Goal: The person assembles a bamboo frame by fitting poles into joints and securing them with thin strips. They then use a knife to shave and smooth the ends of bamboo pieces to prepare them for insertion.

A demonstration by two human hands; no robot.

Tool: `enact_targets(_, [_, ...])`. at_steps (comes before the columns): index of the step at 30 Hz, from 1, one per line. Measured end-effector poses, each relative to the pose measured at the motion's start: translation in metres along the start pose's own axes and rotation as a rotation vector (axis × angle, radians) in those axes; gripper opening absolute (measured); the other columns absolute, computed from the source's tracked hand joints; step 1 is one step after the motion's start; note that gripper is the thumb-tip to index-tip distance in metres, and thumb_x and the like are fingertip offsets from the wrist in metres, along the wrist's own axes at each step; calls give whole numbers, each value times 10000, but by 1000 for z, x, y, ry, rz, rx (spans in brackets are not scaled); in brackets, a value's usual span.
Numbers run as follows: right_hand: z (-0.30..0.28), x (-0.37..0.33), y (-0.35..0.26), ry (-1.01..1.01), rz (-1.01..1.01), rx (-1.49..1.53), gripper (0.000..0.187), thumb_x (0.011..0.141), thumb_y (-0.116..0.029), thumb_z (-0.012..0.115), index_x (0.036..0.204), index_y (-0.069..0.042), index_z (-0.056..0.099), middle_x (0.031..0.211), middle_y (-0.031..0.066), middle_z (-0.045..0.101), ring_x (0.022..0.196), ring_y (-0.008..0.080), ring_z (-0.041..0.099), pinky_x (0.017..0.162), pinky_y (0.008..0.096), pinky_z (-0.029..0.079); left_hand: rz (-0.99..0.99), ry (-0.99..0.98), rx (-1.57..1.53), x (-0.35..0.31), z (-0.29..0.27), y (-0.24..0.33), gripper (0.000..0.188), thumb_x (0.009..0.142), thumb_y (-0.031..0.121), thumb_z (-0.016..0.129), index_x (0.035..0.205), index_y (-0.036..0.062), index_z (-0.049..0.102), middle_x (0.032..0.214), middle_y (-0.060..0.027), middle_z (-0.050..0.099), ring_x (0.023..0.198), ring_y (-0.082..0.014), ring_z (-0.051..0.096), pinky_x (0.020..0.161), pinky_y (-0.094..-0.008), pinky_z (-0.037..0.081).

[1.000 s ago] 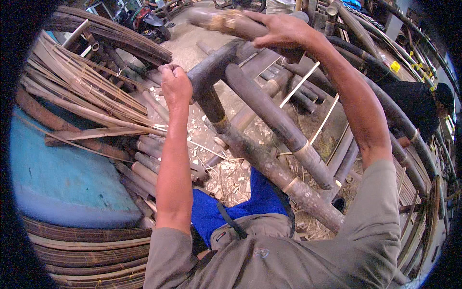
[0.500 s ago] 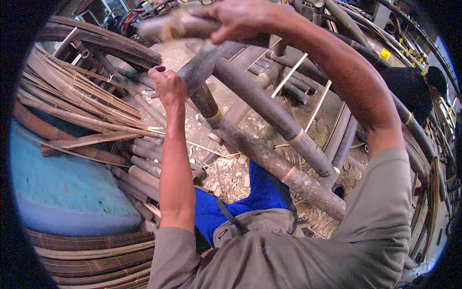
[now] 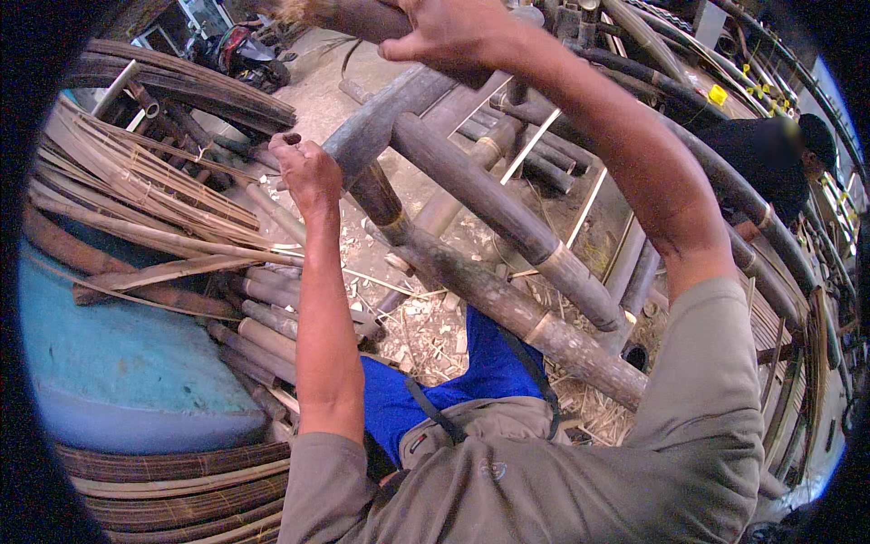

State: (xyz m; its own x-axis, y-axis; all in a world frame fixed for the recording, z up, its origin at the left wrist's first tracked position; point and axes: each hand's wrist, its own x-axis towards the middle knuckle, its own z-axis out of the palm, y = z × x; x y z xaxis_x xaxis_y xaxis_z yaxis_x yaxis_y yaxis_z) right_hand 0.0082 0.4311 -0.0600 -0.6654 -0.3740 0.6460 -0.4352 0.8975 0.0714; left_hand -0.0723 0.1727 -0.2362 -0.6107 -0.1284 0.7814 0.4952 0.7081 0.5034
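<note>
Dark bamboo: a top beam (image 3: 390, 111) lies across the upper middle, and 1 slanted pole (image 3: 489, 192) runs down from it.
Right hand (image 3: 458, 36): wrapped round a thick billet (image 3: 358, 18), held aloft beyond the beam; the upper picture edge cuts part of it off.
Left hand (image 3: 310, 174): clenched beside the beam's left end, a dark round spot at the top of the fist; I cannot tell what it grips.
Risk to knuckles: the billet could catch the left fist if swung off line, since that hand sits close by the beam's end.
Risk to grip: the billet's rough, frayed-looking end could shed splinters under a hard knock.
Count at work: 2 hands, 1 billet, 1 top beam, 1 slanted pole, 1 lower pole (image 3: 507, 292).
Count around: 2 thin pale sticks (image 3: 532, 146), 1 motorbike (image 3: 237, 56), 1 co-worker (image 3: 752, 168).
Shavings (image 3: 424, 337): too many to count.
</note>
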Motion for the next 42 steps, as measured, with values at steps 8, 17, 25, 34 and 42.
enact_targets(8, [-5, -46, 3, -327, 49, -75, 856, 789, -495, 687, 1557, -326, 350, 935, 211, 714, 869, 415, 694, 765, 498, 555, -205, -162, 12, 1, -22, 31, 310, 972, 213, 497, 1176, -18, 527, 1111, -307, 631, 1071, -466, 610, 913, -528, 455])
enact_targets(17, [-30, -98, 171, -140, 455, 266, 1034, 768, -610, 741, 1552, -65, 345, 1286, 262, 633, 1151, 342, 643, 1014, 413, 480, 197, -851, 454, 35, 33, 115, 953, 746, 789, 656, 1289, 10, 568, 1270, -255, 626, 1177, -402, 627, 926, -515, 513])
enact_targets(25, [-29, -32, 161, 4, 381, -170, 887, 737, -502, 719, 1472, -92, 440, 1131, 281, 671, 1021, 406, 672, 907, 476, 533, 262, -616, 519, 22, 109, 158, 1104, 549, 683, 861, 1350, 5, 516, 1295, -192, 610, 1220, -359, 587, 991, -523, 460])
enact_targets(34, [56, -27, 186, -435, 380, -443, 818, 695, -429, 796, 1445, -273, 509, 1165, 117, 725, 1020, 312, 717, 828, 481, 585, 254, -682, 495, 23, 110, 167, 1133, 556, 699, 841, 1363, -21, 506, 1350, -219, 586, 1242, -416, 555, 1014, -556, 432])
enact_targets(42, [5, -5, 179, 55, 425, -231, 702, 708, -451, 776, 1357, -262, 587, 1058, 144, 742, 975, 315, 726, 783, 487, 581, 283, -637, 472, 21, 113, 160, 1103, 572, 703, 835, 1352, -8, 516, 1334, -219, 593, 1255, -411, 557, 1006, -562, 437])
